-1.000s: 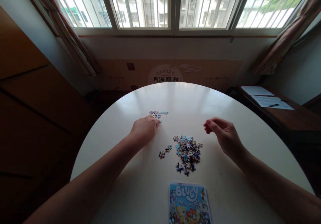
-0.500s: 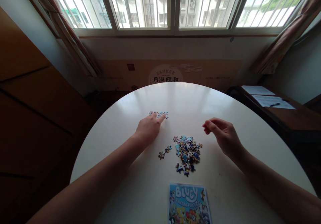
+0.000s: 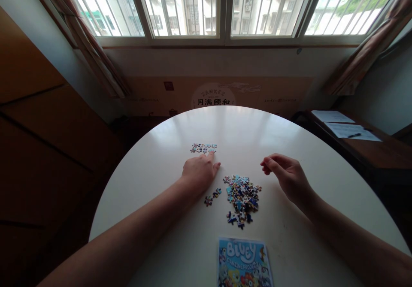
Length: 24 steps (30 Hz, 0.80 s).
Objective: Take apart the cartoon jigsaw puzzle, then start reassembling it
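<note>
My left hand (image 3: 200, 169) reaches to the laid-out jigsaw pieces (image 3: 198, 145), which lie in two short rows toward the back of the white table. Its index fingertip touches the lower right end of these rows, and the thumb sticks out to the side. My right hand (image 3: 283, 171) hovers to the right of a heap of loose jigsaw pieces (image 3: 243, 194). Its fingers are curled, thumb against them; whether a piece is in them is hidden. Two stray pieces (image 3: 208, 200) lie between my left forearm and the heap.
A blue picture card (image 3: 244, 261) reading "Bluey Fanzine Project" lies at the front of the round white table (image 3: 154, 244). A brown side desk (image 3: 363, 149) with papers (image 3: 350, 131) stands at the right. Behind are a printed cardboard panel (image 3: 144, 92) and barred windows.
My left hand has drawn back slightly and to the right, its thumb now spread, uncovering more of the laid-out rows. My right hand stays nearly still.
</note>
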Tool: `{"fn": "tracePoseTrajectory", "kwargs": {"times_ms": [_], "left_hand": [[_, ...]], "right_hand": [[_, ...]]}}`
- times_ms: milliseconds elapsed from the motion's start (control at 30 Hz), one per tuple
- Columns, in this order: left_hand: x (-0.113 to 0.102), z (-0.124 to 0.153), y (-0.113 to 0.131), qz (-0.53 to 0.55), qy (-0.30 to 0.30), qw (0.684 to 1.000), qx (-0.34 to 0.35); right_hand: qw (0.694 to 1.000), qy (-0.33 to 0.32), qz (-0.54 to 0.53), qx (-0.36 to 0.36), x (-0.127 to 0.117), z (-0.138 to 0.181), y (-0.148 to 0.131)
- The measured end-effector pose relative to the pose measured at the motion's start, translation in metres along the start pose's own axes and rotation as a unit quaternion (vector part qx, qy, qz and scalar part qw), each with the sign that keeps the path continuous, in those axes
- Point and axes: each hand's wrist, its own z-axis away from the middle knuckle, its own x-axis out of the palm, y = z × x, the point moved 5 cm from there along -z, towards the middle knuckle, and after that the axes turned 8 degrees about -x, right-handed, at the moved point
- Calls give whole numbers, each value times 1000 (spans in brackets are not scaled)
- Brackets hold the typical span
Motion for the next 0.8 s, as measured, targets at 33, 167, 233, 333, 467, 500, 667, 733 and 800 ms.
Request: {"fn": "tracePoseTrajectory", "kwargs": {"times_ms": [33, 167, 233, 333, 467, 500, 667, 733, 800], "left_hand": [[0, 0, -1, 2, 0, 1000, -1], [1, -1, -3, 9, 2, 1000, -3], [1, -2, -3, 13, 2, 1000, -3], [0, -4, -3, 17, 1, 1000, -7], [-2, -3, -2, 10, 1, 1000, -19], [-2, -3, -2, 9, 1, 1000, -20], [-1, -2, -2, 10, 13, 1000, -17], [-1, -3, -2, 10, 19, 1000, -17], [0, -3, -2, 6, 19, 1000, -18]], "right_hand": [[1000, -1, 1, 1, 0, 0, 0], [1000, -3, 4, -2, 1, 0, -1], [1000, -4, 4, -2, 1, 0, 0], [1000, -5, 4, -3, 1, -1, 0], [1000, 0, 2, -5, 0, 0, 0], [1000, 0, 0, -4, 0, 0, 0], [1000, -5, -1, -2, 0, 0, 2], [1000, -4, -2, -2, 1, 0, 2], [1000, -4, -2, -4, 2, 0, 2]]}}
